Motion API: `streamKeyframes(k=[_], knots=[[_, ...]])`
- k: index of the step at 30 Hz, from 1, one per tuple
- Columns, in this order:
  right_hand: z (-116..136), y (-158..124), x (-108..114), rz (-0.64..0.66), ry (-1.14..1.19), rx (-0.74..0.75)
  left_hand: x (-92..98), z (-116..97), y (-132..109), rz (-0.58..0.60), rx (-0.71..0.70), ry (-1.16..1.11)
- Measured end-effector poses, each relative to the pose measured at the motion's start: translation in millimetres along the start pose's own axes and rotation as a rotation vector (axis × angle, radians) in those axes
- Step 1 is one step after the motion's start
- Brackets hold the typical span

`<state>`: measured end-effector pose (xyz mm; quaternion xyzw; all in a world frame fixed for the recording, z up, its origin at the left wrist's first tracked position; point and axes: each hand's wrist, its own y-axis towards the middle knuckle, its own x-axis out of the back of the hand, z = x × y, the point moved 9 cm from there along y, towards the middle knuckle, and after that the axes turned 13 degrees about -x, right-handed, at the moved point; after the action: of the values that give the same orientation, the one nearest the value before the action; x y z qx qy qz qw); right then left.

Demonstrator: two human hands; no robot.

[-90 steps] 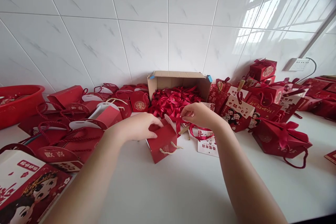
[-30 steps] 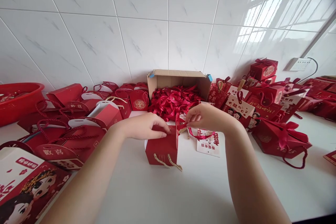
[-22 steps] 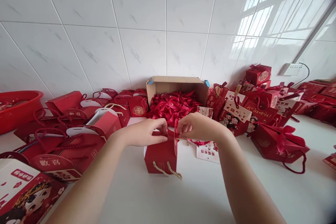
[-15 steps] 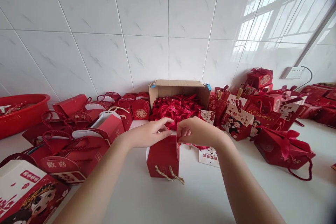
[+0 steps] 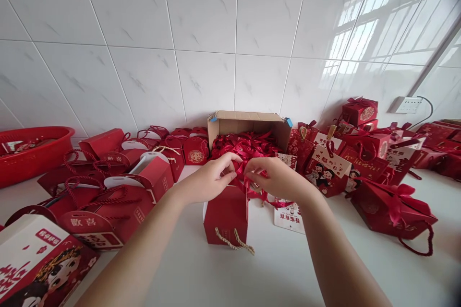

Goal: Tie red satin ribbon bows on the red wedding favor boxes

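One red box stands upright on the desk, and its rope handle hangs at 6 o'clock. From this box, the left hand is at 11 o'clock, thumb and fingers bent toward each other; I cannot tell whether they pinch something. The right hand is at 2 o'clock, fingers curled beside a ribbon; whether they pinch it, I also cannot tell. One carton with many ribbons is at 12 o'clock, one card at 3 o'clock.
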<state>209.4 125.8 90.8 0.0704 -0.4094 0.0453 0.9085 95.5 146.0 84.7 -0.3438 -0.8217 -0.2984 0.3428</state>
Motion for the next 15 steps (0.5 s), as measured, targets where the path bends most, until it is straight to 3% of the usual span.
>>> streamKeyframes(k=[2, 7, 10, 12, 15], knots=[[7.2, -2.7, 8.9, -0.076, 0.1, 0.039, 8.0, -6.5, -1.8, -0.072, -0.029, -0.028], [34.8, -11.8, -3.8, 0.108, 0.367, 0.187, 30.2, -31.2, -10.6, -0.246, -0.11, -0.071], [37.8, -14.4, 1.4, 0.077, 0.46, 0.184, 44.1, -44.3, -19.1, -0.312, -0.117, -0.022], [35.8, -17.9, 13.0, 0.011, 0.52, 0.184, 50.7, -41.1, -25.8, -0.301, -0.027, 0.063], [28.5, -28.8, 39.4, -0.122, 0.661, 0.187, 47.9, -15.7, -37.4, -0.104, 0.216, 0.232]])
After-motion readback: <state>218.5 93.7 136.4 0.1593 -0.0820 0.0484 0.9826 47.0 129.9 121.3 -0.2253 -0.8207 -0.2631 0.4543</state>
